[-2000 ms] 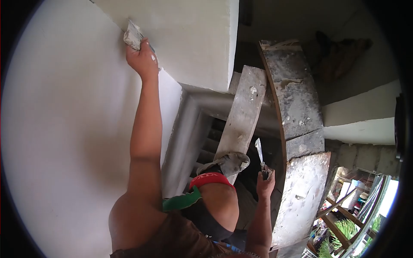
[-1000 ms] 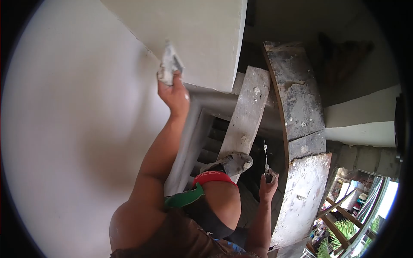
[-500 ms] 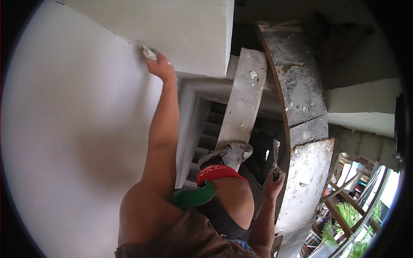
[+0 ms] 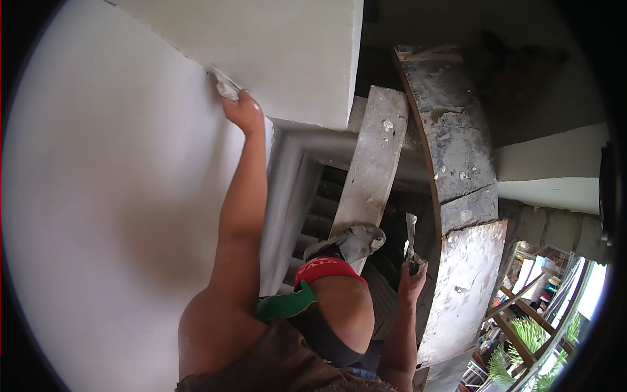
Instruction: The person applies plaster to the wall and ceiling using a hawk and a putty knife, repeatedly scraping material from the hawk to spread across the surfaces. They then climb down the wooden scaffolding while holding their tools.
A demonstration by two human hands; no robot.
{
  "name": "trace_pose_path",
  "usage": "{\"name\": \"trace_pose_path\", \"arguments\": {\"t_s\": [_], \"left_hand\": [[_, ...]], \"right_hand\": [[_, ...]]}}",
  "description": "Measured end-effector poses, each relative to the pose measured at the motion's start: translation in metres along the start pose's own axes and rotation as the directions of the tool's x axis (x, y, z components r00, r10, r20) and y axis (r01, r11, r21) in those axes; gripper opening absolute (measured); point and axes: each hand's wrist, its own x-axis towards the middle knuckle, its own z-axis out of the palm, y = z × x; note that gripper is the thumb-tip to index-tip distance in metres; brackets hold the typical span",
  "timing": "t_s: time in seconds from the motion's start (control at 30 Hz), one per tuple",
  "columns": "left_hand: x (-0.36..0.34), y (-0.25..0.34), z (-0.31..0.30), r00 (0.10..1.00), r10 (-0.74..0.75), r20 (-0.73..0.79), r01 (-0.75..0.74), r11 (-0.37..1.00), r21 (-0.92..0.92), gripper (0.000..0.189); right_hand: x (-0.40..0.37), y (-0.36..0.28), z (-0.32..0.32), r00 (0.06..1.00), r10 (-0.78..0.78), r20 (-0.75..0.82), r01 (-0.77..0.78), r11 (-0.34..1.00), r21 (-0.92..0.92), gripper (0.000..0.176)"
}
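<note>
Wall [image 4: 98, 196]: pale and smooth, filling the left of the frame, softly shadowed toward the middle.
Seam [image 4: 171, 47]: slanting down from the upper left, between wall and upper panel [image 4: 281, 52]; dark and slightly ragged in places.
White-caked blade [image 4: 228, 90]: upper left of centre, tip at the seam, actual contact too small to confirm. Best laid at a low, constant angle and drawn along the line with light, even pressure, to avoid ridges.
Left hand [image 4: 245, 112]: raised high, fingers clamped on the white-caked blade. Probably steadier with a firm wrist and the stroke coming from the shoulder.
Slats [image 4: 315, 225]: dim, near the centre of the frame, left of the plank.
Shod foot [image 4: 356, 243]: lower centre, grimy and grey, resting on the narrow plank [image 4: 371, 166]. Weight best centred there before any longer reach.
Putty knife [image 4: 410, 228]: right of centre, blade pointing up, white smear low on the metal. Handy for clearing excess off the other blade.
Right hand [image 4: 411, 281]: lower right of centre, fingers closed round the putty knife's grip, well apart from the wall.
Spattered boards [image 4: 460, 150]: right of centre, scuffed, overlapping end to end.
Greenery [image 4: 528, 333]: lower right, bright, beyond dark beams [image 4: 516, 334].
</note>
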Motion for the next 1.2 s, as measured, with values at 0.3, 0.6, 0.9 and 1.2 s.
{"name": "trace_pose_path", "arguments": {"t_s": [0.3, 0.6, 0.9, 1.2], "left_hand": [[-0.246, 0.07, 0.006, 0.639, -0.623, 0.451, 0.625, 0.762, 0.168, 0.038], [-0.242, 0.02, -0.015, 0.176, -0.894, 0.412, 0.839, 0.355, 0.411, 0.049], [-0.285, 0.021, -0.002, -0.105, -0.924, 0.367, 0.804, 0.138, 0.579, 0.047], [-0.426, 0.029, 0.035, -0.553, -0.751, 0.361, 0.559, -0.012, 0.829, 0.029]], "right_hand": [[-0.049, 0.024, -0.073, 0.904, 0.319, -0.284, -0.172, 0.881, 0.441, 0.029], [-0.032, 0.126, -0.302, 0.553, 0.52, -0.651, -0.833, 0.351, -0.428, 0.036], [0.034, 0.108, -0.288, 0.743, 0.61, -0.275, -0.559, 0.34, -0.756, 0.034], [-0.045, 0.079, -0.233, 0.88, 0.455, -0.135, -0.325, 0.37, -0.871, 0.029]]}}
